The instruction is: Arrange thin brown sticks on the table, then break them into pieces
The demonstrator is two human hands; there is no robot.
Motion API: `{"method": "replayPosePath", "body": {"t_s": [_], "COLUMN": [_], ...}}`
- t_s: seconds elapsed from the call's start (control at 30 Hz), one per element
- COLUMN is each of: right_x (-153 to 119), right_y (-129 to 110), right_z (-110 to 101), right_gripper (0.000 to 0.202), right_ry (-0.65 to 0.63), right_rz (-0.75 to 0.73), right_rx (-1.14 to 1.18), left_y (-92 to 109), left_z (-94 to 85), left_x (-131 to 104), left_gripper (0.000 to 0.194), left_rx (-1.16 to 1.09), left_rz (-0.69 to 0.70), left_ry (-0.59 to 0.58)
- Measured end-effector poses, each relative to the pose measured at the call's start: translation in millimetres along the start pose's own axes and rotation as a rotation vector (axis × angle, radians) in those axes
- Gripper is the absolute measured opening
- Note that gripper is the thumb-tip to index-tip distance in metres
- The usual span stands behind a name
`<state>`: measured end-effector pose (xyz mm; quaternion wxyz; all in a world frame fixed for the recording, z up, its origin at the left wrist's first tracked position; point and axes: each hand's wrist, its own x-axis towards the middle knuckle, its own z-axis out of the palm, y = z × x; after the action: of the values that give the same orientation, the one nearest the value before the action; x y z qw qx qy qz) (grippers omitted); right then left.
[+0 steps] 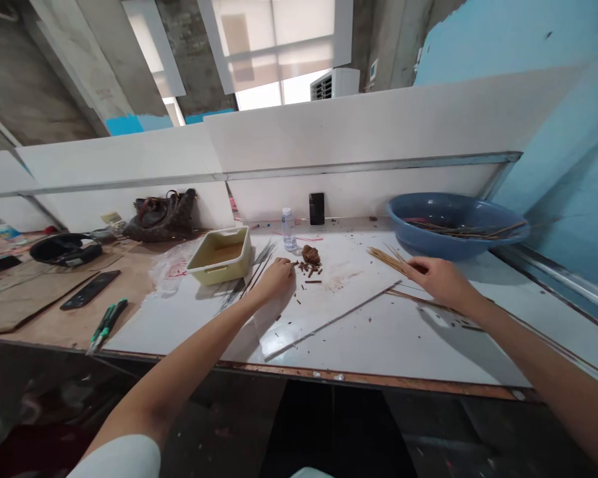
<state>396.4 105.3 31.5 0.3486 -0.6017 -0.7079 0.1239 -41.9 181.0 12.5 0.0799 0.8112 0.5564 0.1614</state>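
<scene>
My right hand (436,277) is closed around one end of a bundle of thin tan sticks (385,259), whose tips fan out to the left above the white board. My left hand (278,275) rests low over the board with fingers pinched together. Whatever is between its fingertips is too small to make out. Just right of those fingertips sits a brown, clay-like lump (310,255), with several short brown stick pieces (313,281) scattered around it. Beside my left hand lie thin dark wires or rods (263,262).
A yellow tub (219,272) of brownish liquid stands at left, near a clear bottle (288,232) and a phone (317,209) against the partition. A blue basin (456,249) holding long sticks is at right. Green-handled pliers (108,322) and a brown bag (164,222) lie further left.
</scene>
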Motion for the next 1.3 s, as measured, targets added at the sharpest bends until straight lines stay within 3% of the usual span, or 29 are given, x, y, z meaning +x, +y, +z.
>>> {"method": "replayPosePath", "body": {"t_s": [0.1,0.23,0.43,0.53,0.87,1.07,1.2,1.3], "right_x": [-19,-33,-38,-39,-35,-52,-67,-72], "right_y": [35,63,78,84,107,132,139,117], "right_z": [-9,-1,5,2,-39,-48,-56,-55], "right_gripper": [0.031,0.02,0.019,0.015,0.009,0.029,0.035,0.026], "right_ry": [-0.117,-0.17,-0.176,-0.166,-0.13,-0.172,-0.061,0.085], "right_rz": [-0.013,-0.042,-0.068,-0.068,-0.151,-0.268,-0.373,-0.407], "right_rx": [-0.202,-0.304,-0.409,-0.455,-0.581,-0.551,-0.476,-0.465], "left_y": [7,17,21,21,14,4,1,2], "left_z": [6.1,13.5,14.8,12.9,18.8,23.5,25.3,27.3], "left_x": [9,19,20,16,11,11,12,12], "left_gripper": [0.038,0.038,0.037,0.024,0.019,0.02,0.019,0.02], "left_rx": [0.04,0.07,0.087,0.086,0.04,0.025,0.024,0.021], "left_rz": [0.018,-0.026,-0.069,-0.059,-0.024,0.002,0.014,0.024], "left_ry": [-0.023,-0.022,0.001,0.032,0.115,0.136,0.152,0.164]}}
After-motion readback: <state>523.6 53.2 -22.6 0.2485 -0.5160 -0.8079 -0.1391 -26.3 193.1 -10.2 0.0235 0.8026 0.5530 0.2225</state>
